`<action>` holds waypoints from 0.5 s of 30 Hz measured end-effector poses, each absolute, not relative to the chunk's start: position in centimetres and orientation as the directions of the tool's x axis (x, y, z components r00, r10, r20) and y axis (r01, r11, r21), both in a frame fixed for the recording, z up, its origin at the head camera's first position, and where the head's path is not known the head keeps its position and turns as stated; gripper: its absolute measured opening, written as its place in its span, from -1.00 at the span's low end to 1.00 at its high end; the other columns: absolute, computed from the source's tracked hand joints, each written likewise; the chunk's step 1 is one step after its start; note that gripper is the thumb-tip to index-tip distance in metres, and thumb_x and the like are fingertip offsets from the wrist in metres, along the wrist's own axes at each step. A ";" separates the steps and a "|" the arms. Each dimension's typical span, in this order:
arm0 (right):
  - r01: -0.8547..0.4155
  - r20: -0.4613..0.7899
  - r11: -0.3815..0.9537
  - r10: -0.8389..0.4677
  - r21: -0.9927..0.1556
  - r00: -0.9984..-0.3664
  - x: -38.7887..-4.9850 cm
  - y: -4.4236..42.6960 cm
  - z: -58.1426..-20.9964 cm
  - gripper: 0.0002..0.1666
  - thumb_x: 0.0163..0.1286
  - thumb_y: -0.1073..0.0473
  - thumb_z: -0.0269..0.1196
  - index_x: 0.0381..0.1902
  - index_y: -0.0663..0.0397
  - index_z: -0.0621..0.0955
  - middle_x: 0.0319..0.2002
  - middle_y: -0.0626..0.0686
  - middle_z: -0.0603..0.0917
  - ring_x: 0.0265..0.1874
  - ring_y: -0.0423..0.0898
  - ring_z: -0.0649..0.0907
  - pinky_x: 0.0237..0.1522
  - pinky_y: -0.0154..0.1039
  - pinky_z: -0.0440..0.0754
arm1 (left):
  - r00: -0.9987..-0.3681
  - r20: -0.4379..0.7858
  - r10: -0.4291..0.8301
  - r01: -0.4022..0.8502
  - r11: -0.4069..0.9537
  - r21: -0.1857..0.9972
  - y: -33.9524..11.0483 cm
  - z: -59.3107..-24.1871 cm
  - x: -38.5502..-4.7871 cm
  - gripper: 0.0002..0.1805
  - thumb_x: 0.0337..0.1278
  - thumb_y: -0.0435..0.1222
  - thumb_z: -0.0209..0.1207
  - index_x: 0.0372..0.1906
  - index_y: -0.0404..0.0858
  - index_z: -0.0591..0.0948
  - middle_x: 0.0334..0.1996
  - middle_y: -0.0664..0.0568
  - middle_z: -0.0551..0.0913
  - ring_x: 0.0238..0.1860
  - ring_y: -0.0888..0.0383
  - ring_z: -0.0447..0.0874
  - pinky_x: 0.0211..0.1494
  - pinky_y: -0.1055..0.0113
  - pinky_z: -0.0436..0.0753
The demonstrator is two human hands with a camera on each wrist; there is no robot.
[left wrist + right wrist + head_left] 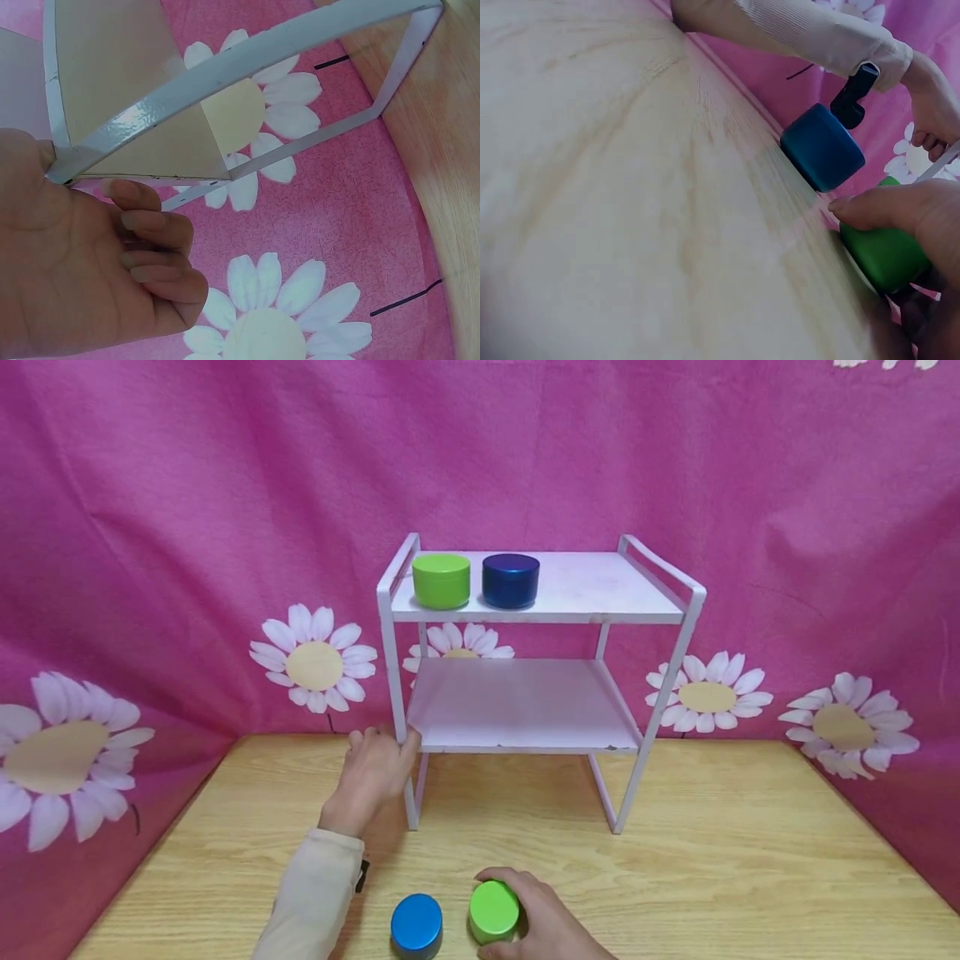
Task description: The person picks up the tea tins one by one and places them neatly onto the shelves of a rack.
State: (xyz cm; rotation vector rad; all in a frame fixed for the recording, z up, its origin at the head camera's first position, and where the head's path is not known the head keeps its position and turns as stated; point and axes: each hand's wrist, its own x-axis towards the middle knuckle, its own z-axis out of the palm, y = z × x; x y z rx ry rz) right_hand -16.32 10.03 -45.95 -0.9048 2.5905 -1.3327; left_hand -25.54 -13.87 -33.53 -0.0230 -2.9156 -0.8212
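Observation:
A white two-tier rack (525,748) stands on the table. At its front left leg, level with the lower shelf, is my left hand (372,768); the left wrist view shows the hand (97,255) with bent fingers and the thumb side against the frame (180,90). My right hand (551,918) holds a green round tin (493,912) on the table, thumb and fingers around its sides; in the right wrist view the thumb lies across the tin (885,251). Left of it, untouched, sits a blue tin (416,925), also visible in the right wrist view (821,148).
On the rack's top shelf a green tin (442,582) stands at the left, with a dark blue tin (511,582) to its right. A pink curtain (525,460) with white flowers hangs behind and beside the wooden table (735,843).

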 end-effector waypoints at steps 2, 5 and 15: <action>-0.460 0.189 0.437 -0.533 -0.773 -0.825 -16.3 10.0 -46.2 -0.23 -0.04 0.01 0.53 0.16 -0.12 0.50 -0.06 -0.20 0.55 -0.11 -0.26 0.48 -0.07 -0.21 0.41 | -0.993 0.118 -0.014 0.050 0.854 0.518 -13.9 -33.5 -25.5 -0.40 0.38 0.03 -0.33 -0.18 -0.44 0.47 -0.30 -0.19 0.43 -0.13 -0.16 0.26 -0.17 0.06 0.40; -0.477 0.216 0.431 -0.527 -0.766 -0.822 -16.2 10.0 -46.4 -0.26 -0.05 0.01 0.53 0.13 -0.13 0.51 -0.08 -0.21 0.56 -0.11 -0.27 0.49 -0.07 -0.22 0.42 | -0.991 0.133 -0.006 0.063 0.856 0.513 -13.9 -33.6 -25.5 -0.42 0.38 0.02 -0.32 -0.24 -0.42 0.48 -0.33 -0.17 0.43 -0.15 -0.16 0.27 -0.19 0.07 0.40; -0.415 0.192 0.352 -0.522 -0.839 -0.831 -16.5 10.3 -46.7 -0.18 0.00 0.03 0.51 0.24 -0.05 0.44 -0.02 -0.18 0.57 -0.08 -0.24 0.52 0.01 -0.23 0.42 | -0.994 0.111 -0.017 0.045 0.849 0.527 -13.9 -33.5 -25.4 -0.42 0.38 0.03 -0.31 -0.23 -0.42 0.47 -0.30 -0.18 0.43 -0.12 -0.16 0.28 -0.16 0.05 0.40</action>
